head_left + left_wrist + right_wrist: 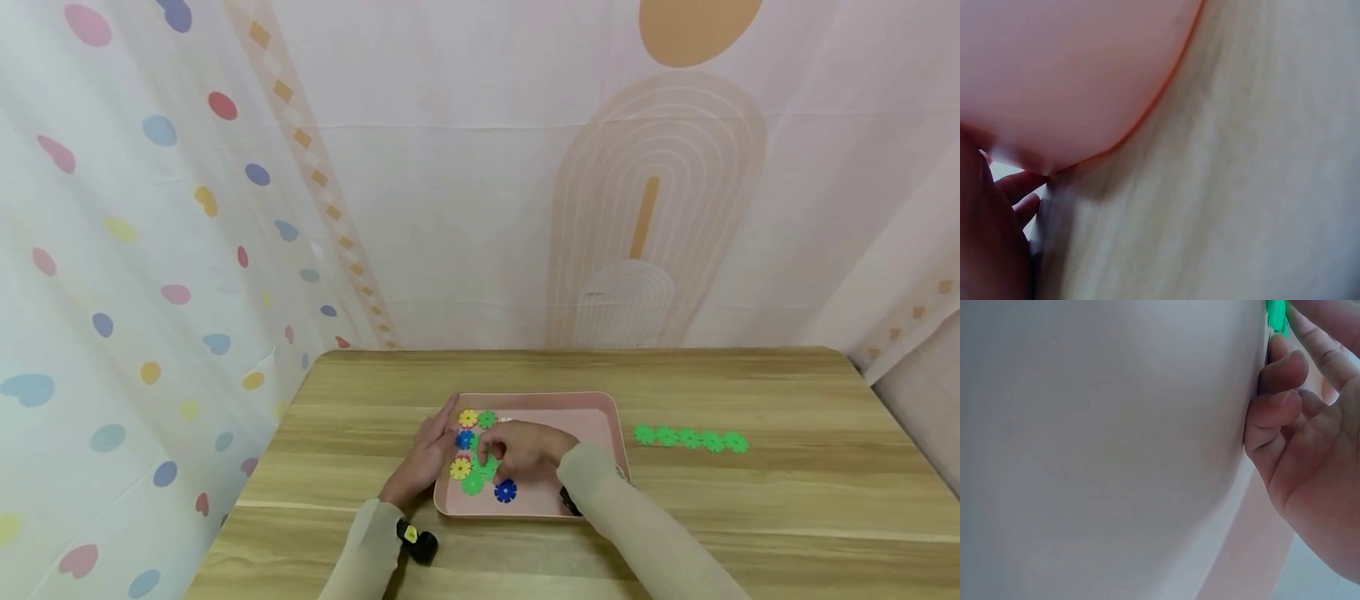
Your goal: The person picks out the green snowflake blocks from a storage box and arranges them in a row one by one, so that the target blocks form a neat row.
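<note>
A pink tray (547, 510) holds several notched, flower-shaped plastic discs gathered at its left side: green (472, 483), yellow (461, 469) and blue (506, 491). My right hand (525, 444) reaches into the tray from the right, index finger and thumb bent down onto the green discs. In the right wrist view a bit of a green disc (1277, 315) shows at its fingertips, the other fingers curled against the tray floor; I cannot tell whether the disc is pinched. Along the tray's left rim lies my left hand (423, 458), fingers extended and touching the edge.
To the right of the tray, a row of green discs (690, 437) lies joined on the wooden table (787, 500). A patterned curtain (465, 208) hangs behind the table. Both wrists wear black camera mounts, the left one (423, 546) near the tray's front corner.
</note>
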The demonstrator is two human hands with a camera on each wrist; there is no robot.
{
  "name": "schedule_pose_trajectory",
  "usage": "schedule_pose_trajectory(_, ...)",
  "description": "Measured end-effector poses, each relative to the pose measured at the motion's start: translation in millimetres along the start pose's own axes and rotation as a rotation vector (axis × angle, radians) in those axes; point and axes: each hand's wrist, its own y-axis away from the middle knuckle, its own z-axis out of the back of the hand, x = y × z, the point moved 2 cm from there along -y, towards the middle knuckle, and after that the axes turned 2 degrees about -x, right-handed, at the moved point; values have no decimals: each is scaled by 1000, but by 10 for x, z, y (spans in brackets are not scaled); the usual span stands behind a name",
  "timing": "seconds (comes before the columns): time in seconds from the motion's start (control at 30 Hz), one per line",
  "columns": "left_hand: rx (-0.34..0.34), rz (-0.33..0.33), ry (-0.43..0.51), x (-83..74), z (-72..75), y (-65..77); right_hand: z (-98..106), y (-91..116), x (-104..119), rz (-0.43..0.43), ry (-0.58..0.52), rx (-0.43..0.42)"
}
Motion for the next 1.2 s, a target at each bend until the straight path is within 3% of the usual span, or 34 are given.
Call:
schedule_pose_trajectory(0.3,1,20,48,-31,0,22,24,17,-27,-13,-21,-23)
schedule_pose_trajectory(0.7,-16,16,9,10,-22,9,27,17,-50,10,-52,-49)
schedule_pose_trajectory(1.2,-16,20,11,-7,-2,12,70,35,-21,-25,-92,-64)
